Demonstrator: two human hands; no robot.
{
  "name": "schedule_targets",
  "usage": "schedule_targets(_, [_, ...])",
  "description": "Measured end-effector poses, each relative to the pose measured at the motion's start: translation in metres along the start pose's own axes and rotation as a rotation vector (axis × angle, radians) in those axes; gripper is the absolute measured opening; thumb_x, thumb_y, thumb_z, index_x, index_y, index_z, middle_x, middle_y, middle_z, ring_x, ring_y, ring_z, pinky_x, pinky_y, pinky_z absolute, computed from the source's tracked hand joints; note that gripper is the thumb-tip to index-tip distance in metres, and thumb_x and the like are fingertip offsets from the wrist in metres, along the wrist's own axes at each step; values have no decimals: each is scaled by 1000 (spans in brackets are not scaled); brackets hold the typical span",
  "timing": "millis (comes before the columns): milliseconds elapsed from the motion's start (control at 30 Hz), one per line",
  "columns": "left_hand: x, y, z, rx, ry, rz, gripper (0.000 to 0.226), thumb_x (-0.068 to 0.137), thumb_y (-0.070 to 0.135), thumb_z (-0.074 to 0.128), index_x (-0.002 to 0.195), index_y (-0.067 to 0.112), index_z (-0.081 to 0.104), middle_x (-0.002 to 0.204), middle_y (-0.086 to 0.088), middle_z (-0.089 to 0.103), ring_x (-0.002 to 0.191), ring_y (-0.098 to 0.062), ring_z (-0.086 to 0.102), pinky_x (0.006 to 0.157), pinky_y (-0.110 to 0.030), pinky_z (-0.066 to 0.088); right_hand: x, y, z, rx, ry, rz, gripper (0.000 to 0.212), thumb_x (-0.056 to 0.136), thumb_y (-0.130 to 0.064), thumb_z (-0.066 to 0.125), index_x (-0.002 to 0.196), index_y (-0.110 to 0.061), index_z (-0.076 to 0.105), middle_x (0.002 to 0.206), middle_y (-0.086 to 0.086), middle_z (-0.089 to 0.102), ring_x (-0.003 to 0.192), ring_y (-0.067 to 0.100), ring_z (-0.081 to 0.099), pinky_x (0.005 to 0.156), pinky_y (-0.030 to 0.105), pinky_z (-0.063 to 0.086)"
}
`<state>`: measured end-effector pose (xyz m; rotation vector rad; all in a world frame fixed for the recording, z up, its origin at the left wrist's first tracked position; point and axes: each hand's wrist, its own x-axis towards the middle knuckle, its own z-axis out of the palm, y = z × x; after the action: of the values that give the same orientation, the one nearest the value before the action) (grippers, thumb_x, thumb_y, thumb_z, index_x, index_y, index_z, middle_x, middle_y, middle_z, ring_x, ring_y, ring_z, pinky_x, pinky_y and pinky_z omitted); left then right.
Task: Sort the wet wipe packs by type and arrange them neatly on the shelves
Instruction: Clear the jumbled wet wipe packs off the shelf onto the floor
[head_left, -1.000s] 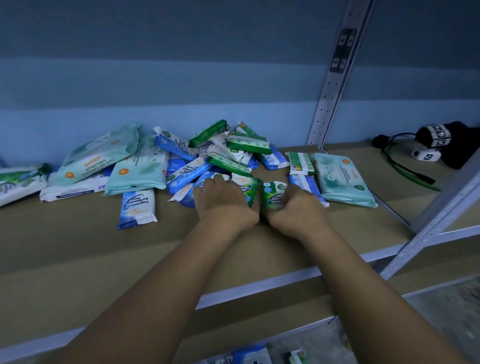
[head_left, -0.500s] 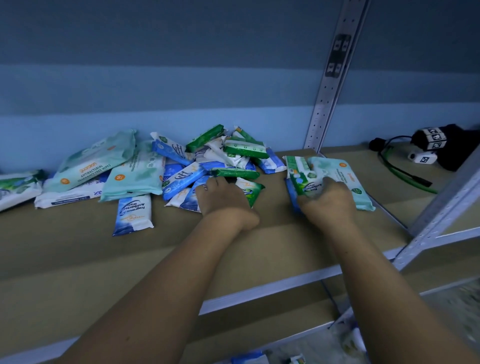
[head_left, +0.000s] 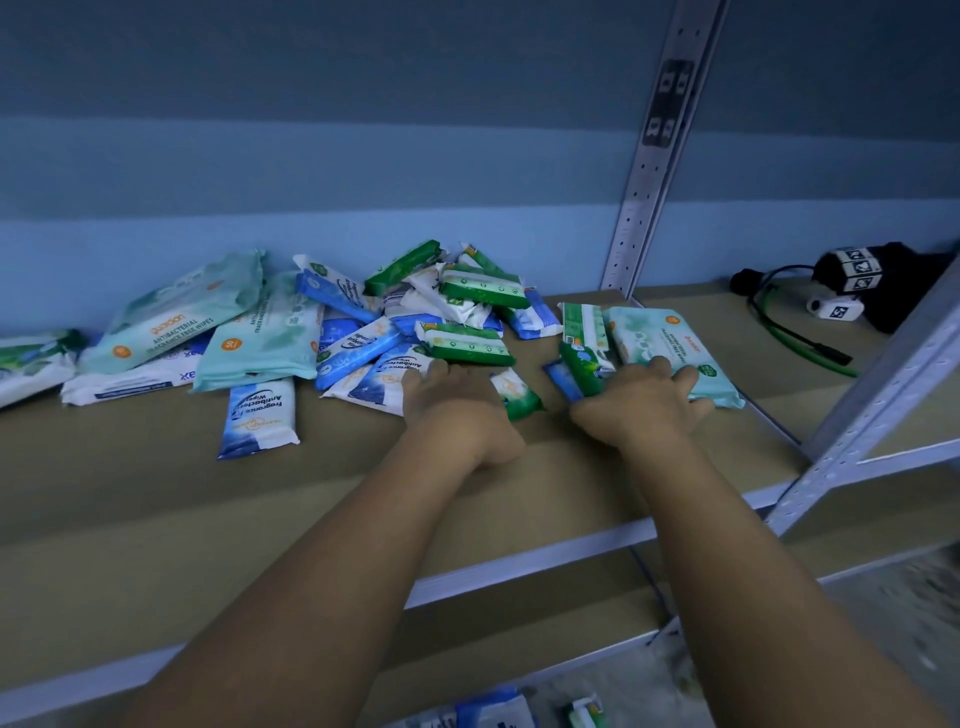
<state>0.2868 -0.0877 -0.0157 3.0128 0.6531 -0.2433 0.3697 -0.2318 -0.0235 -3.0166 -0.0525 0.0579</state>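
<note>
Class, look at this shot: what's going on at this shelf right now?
A person is sorting wet wipe packs on a shelf. A mixed pile of blue, green and pale teal packs lies toward the back. The right hand rests over a small green pack and a large pale teal pack, set apart on the right. The left hand lies on a small green and white pack at the pile's near edge. Whether either hand's fingers grip a pack cannot be seen.
</note>
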Motion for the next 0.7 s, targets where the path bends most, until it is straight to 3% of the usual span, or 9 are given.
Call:
schedule_targets(67, [-12, 5, 1, 49, 14, 49, 70, 79, 49, 59, 140, 19, 42, 143, -4, 45, 140, -24, 31, 114, -46, 18, -6, 3, -11, -38, -114, -49, 73, 69, -58, 60, 130, -19, 51, 141, 9, 42, 138, 35, 25, 107, 53, 29])
schedule_targets(167, [-37, 10, 11, 86, 78, 113, 75, 83, 54, 60, 145, 18, 36, 144, -4, 43, 140, -22, 31, 117, -46, 12, -21, 7, -24, -140, -251, -132, 47, 69, -53, 59, 104, -22, 53, 120, 5, 54, 127, 33, 36, 103, 46, 40])
schedule_targets(233, [-54, 4, 18, 43, 144, 133, 71, 81, 54, 60, 140, 19, 41, 139, -4, 46, 136, -22, 35, 115, -46, 16, -32, 12, -27, -157, -285, -157, 44, 74, -50, 59, 108, -23, 54, 123, 4, 52, 129, 33, 35, 101, 44, 41])
schedule_targets(333, [-80, -9, 18, -13, 97, 148, 66, 74, 52, 57, 130, 19, 46, 133, -4, 47, 131, -22, 36, 108, -44, 24, -52, 20, -25, -94, -196, -178, 50, 72, -51, 62, 112, -20, 59, 130, 5, 52, 129, 32, 42, 100, 44, 43])
schedule_targets(433, [-104, -19, 13, 1, 1, 165, 62, 77, 50, 56, 130, 19, 46, 135, -5, 44, 133, -24, 32, 106, -44, 25, -73, 29, -26, -27, -126, -192, 40, 64, -50, 67, 86, -17, 59, 107, 5, 63, 107, 29, 57, 90, 38, 50])
schedule_targets(500, [-117, -26, 14, 23, -25, 197, 59, 78, 44, 59, 130, 20, 45, 135, -6, 43, 133, -25, 32, 106, -45, 25, -91, 33, -27, 7, -153, -217, 36, 59, -45, 65, 79, -15, 60, 96, 6, 65, 92, 28, 60, 77, 31, 50])
schedule_targets(700, [-171, -46, 27, -69, 99, 278, 38, 75, 32, 64, 109, 25, 50, 117, 0, 49, 119, -23, 40, 93, -40, 30, -170, 51, -14, 111, -159, -279, 36, 62, -47, 73, 75, -17, 57, 77, 0, 58, 79, 24, 60, 60, 28, 42])
